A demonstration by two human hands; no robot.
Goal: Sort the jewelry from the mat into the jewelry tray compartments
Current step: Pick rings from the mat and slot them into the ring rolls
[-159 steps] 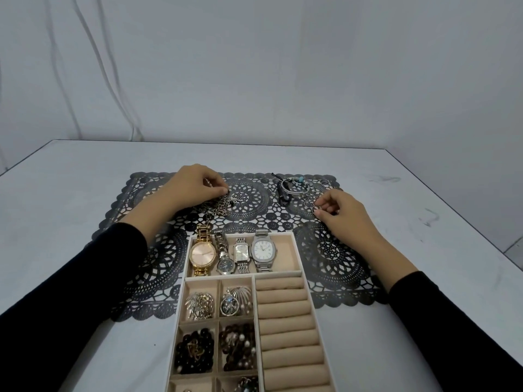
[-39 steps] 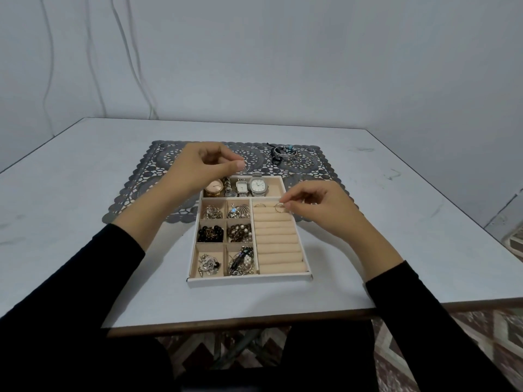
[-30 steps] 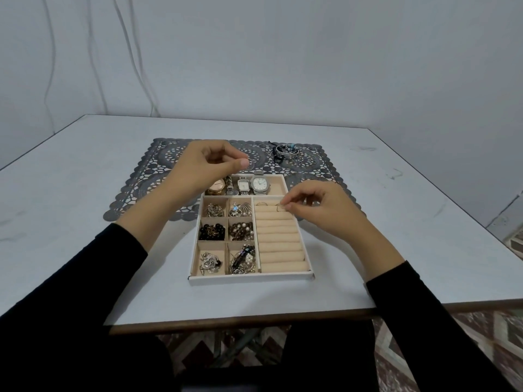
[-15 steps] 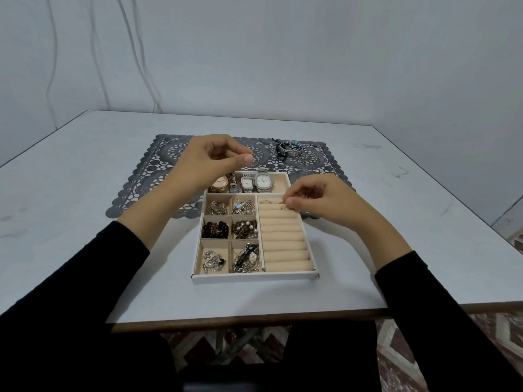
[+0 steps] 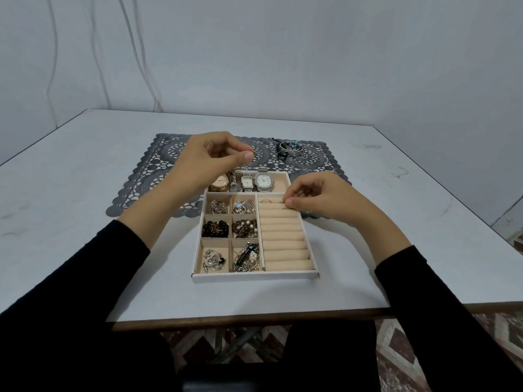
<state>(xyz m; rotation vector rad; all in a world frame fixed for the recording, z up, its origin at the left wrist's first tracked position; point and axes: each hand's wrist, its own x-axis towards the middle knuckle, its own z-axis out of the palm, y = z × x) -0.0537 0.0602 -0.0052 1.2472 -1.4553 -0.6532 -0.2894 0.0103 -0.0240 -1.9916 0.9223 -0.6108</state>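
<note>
A white jewelry tray [image 5: 254, 276] with beige compartments sits at the table's middle, its far end on a dark lace mat [image 5: 158, 165]. My left hand [image 5: 209, 159] hovers above the tray's watch row [image 5: 249, 183] and pinches a thin ring [image 5: 254, 155] between thumb and fingers. My right hand [image 5: 317, 198] pinches a small ring at the top slot of the ring rolls [image 5: 283, 236]. Another ring [image 5: 266, 201] stands in that same slot. On the mat's far right lie bracelets [image 5: 288, 146] and loose rings [image 5: 308, 157].
Six small compartments on the tray's left hold brooches, beads and chains. The white table's [image 5: 85, 222] front edge runs just beyond my lap, with patterned floor below. A plain wall with hanging cables stands behind.
Both hands left the mat and came over the tray, each with a ring. Over the last second my right hand stayed at the top ring slot; the left barely shifted.
</note>
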